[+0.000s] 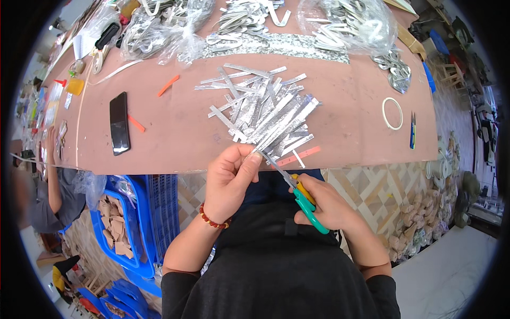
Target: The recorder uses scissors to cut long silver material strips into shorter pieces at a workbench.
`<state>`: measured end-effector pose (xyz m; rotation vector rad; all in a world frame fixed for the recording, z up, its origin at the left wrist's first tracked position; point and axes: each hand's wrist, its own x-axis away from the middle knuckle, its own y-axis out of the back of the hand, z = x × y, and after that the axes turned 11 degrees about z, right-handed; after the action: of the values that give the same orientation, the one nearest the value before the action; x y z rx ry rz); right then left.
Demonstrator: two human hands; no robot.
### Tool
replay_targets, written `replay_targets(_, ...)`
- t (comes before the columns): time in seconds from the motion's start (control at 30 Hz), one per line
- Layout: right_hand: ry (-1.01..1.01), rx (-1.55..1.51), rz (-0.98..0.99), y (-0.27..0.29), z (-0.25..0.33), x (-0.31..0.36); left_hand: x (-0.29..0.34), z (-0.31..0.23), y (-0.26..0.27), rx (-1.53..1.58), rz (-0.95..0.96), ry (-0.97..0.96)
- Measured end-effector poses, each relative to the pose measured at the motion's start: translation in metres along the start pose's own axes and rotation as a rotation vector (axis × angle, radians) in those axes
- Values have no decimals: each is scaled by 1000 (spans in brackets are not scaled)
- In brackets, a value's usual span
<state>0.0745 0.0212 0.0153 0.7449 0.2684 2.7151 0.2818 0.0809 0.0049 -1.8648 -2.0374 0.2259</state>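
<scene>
Near the table's front edge, my left hand (226,178) pinches the near end of a silver strip between thumb and forefinger. My right hand (332,204) is closed round the handles of a pair of scissors (305,202), one green and one yellow. Their blades point up and left and reach my left fingertips, right at the strip's end; whether they touch the strip I cannot tell. Just beyond both hands lies a loose heap of shiny silver strips (260,103), crossing at all angles. A pinkish-red marked strip (305,155) lies beside the heap, near the blades.
Plastic bags of silver pieces (350,24) line the table's far side. A black phone (119,123) and orange strips (169,85) lie left. To the right are a cream ring (392,113) and thread snips (413,130). Blue crates (141,223) stand below left, near another person's arm (53,181).
</scene>
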Motion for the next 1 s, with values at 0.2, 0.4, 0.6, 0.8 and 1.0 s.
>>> replay_targets(0.2, 3, -16, -11, 5, 11, -18, 3, -3, 12, -132, -4, 38)
replay_targets(0.4, -1, 50, -140, -5, 7, -32, -4, 0, 24, -102, -46, 108)
replay_targets(0.6, -12, -35, 114, 6, -3, 5, 16, -7, 21, -81, -111, 50)
replay_targets(0.8, 23, -71, 24, -4, -28, 45, 15, 10, 0, 73, 204, 80)
replay_targets(1.0, -82, -73, -7, -9, -17, 54, 13, 12, -13, 64, 249, 143)
